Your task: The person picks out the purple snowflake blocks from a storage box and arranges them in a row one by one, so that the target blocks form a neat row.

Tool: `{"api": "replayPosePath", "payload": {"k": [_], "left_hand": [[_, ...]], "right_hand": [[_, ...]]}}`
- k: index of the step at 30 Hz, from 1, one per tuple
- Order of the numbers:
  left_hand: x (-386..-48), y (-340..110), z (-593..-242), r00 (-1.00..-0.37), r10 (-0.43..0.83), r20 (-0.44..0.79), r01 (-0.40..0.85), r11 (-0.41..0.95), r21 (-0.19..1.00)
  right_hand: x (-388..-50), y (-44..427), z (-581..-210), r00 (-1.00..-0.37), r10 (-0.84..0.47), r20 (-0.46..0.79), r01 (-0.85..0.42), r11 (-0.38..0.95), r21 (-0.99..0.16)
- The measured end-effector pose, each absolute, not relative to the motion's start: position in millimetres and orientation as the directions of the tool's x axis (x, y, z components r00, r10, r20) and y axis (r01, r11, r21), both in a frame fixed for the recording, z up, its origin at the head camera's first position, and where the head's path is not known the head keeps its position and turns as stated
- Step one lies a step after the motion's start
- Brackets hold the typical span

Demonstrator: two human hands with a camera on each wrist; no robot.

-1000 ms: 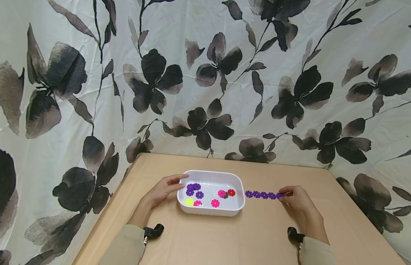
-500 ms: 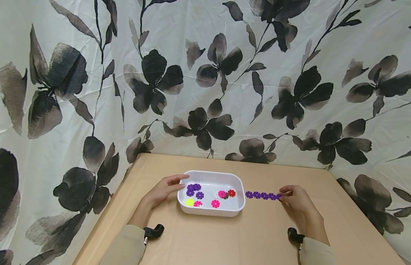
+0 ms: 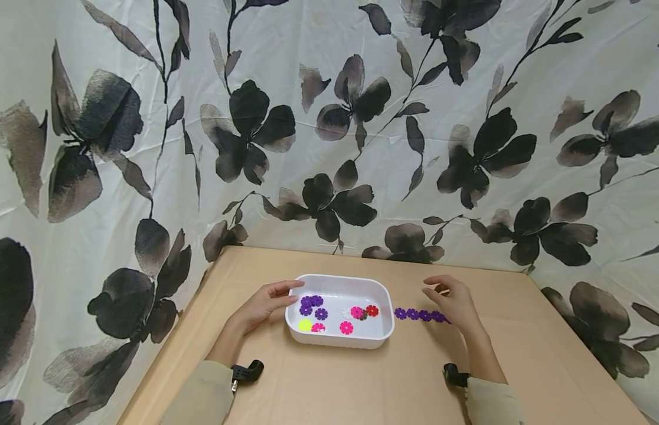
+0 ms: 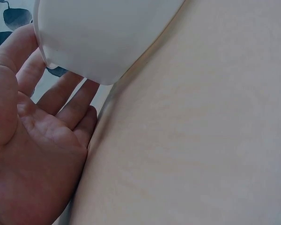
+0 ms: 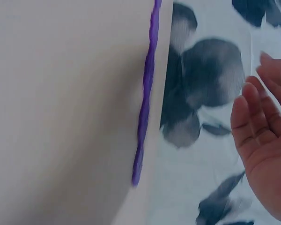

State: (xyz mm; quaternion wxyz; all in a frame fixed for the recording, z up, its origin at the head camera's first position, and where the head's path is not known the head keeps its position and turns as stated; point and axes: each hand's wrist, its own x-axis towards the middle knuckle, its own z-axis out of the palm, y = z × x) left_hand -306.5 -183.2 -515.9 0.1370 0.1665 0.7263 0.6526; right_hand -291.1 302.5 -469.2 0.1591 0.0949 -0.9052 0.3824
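My left hand (image 3: 261, 304) holds the left end of a white plastic tray (image 3: 340, 339), thumb and fingers at its rim. In the left wrist view the fingers reach under the tray's wall (image 4: 103, 42). To the right of the tray, a row of purple flower-shaped discs (image 3: 411, 314), joined edge to edge, lies on the table. My right hand (image 3: 456, 304) hovers over the row's right end, hiding part of it, and holds nothing. In the right wrist view its fingers are loosely bent, apart from the purple row (image 5: 144, 108).
Inside the tray lie several purple discs (image 3: 310, 302), pink discs (image 3: 346, 327), a red disc (image 3: 372, 310) and a yellow one (image 3: 305, 325). The tan table (image 3: 361, 389) ends at a white cloth with dark flowers (image 3: 329, 206) behind it.
My right hand has let go of the purple row's right end, risen and moved left and away from me. The row stays on the table. My left hand and the tray have not moved.
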Motion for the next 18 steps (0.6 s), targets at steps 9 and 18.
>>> {"api": "replayPosePath", "payload": {"k": [9,18], "left_hand": [[-307,-182,-518,-0.910,0.414,0.023,0.073,0.106,0.992],[-308,-181,-516,-0.912,0.411,0.021,0.069,0.103,0.992]], "right_hand": [[-297,252,-463,-0.916,-0.108,0.386,-0.376,0.570,-0.731],[-299,206,-465,-0.934,-0.177,0.311,-0.358,0.450,-0.818]]}}
